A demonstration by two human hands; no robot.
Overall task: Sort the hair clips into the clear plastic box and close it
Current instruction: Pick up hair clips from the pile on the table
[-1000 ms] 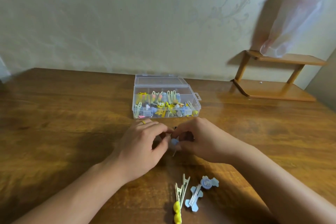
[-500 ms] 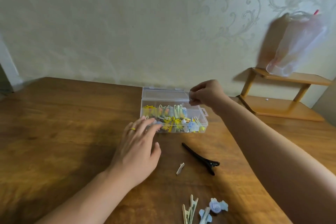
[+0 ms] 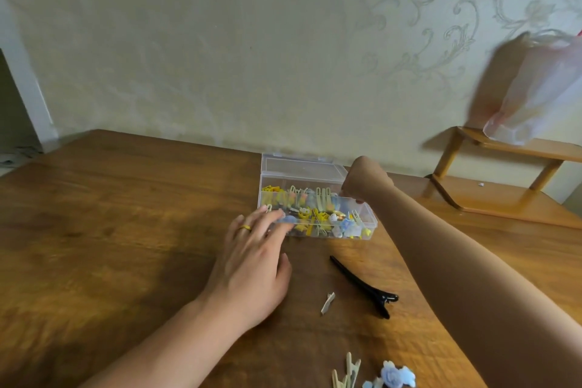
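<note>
A clear rectangular plastic box (image 3: 318,214) is seen toward the far middle of the brown wooden table (image 3: 126,230), its transparent hinged lid (image 3: 302,168) laid back behind it toward the wall. Through the see-through walls a dense jumble of small hair clips (image 3: 315,211) is visible, mostly yellow, pale green and light blue, with touches of orange and white. The left hand (image 3: 252,264), on which a gold ring (image 3: 244,227) is worn, is laid flat on the table with straight fingers, whose tips are pressed against the near left corner of the box. The right hand (image 3: 362,181) is reached over the far right rim of the box with its fingers curled downward; whether anything is pinched in them cannot be told. On the table near the box, a long black plastic alligator clip (image 3: 365,287) is laid diagonally, and just to its left a small beige clip (image 3: 327,303) is set. At the near edge of the view, pale green clips (image 3: 346,375) and a light blue flower clip (image 3: 393,376) are partly cut off. To the far right, a small wooden shelf (image 3: 504,186) is stood against the patterned wall, with a thin whitish plastic bag (image 3: 541,91) above it.
</note>
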